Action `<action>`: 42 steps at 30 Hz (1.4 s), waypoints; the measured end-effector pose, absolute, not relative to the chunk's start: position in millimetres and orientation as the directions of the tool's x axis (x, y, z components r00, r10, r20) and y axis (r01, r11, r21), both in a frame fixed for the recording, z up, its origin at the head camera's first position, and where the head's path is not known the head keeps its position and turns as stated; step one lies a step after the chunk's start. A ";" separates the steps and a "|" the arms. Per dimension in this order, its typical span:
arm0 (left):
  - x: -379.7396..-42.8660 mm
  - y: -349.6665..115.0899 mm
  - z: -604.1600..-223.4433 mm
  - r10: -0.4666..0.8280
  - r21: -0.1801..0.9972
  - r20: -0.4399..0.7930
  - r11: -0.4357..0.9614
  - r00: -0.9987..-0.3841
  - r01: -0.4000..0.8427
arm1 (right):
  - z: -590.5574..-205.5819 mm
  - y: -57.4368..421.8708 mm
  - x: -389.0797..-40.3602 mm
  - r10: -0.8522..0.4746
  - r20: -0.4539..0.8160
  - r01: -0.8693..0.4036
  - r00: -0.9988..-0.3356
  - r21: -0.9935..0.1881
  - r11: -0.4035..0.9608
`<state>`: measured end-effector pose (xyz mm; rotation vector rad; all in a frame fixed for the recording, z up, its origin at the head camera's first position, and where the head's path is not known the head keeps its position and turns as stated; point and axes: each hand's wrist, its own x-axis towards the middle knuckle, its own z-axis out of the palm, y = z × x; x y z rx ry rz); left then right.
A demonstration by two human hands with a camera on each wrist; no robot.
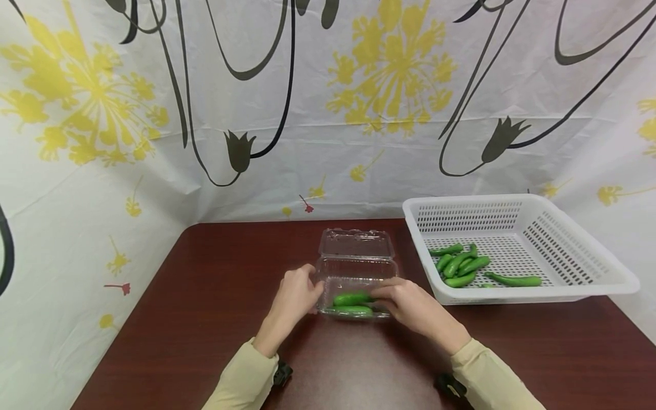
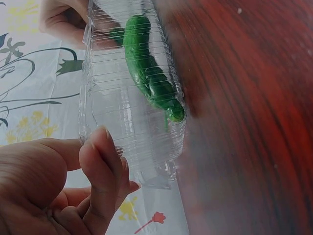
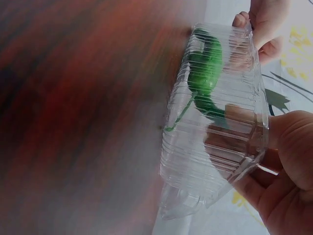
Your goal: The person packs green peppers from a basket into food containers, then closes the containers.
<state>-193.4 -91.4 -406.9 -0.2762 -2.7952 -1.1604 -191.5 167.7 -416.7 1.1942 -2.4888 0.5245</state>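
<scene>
A clear plastic clamshell box (image 1: 359,267) stands on the table with its lid folded back, away from me. Two green chili peppers (image 1: 353,311) lie side by side along its near wall. At the box's left side, my left hand (image 1: 297,290) pinches the rim between thumb and fingers; the left wrist view shows the fingertips (image 2: 101,139) against the ribbed wall. My right hand (image 1: 407,304) reaches over the right side into the box. Its fingers pinch the stem end of the farther green chili pepper (image 1: 351,299), seen through the plastic in the right wrist view.
A white slotted basket (image 1: 517,292) stands right of the box, holding several green chili peppers (image 1: 461,265) mostly on its left side. The dark red-brown table (image 1: 215,319) ends at a patterned cloth (image 1: 318,142) behind and at the sides.
</scene>
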 end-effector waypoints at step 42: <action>-194.5 -90.5 -409.6 0.137 0.687 0.165 0.695 -0.977 0.214 | -403.0 175.8 -193.2 -0.660 0.472 -0.798 -0.584 -0.182 0.575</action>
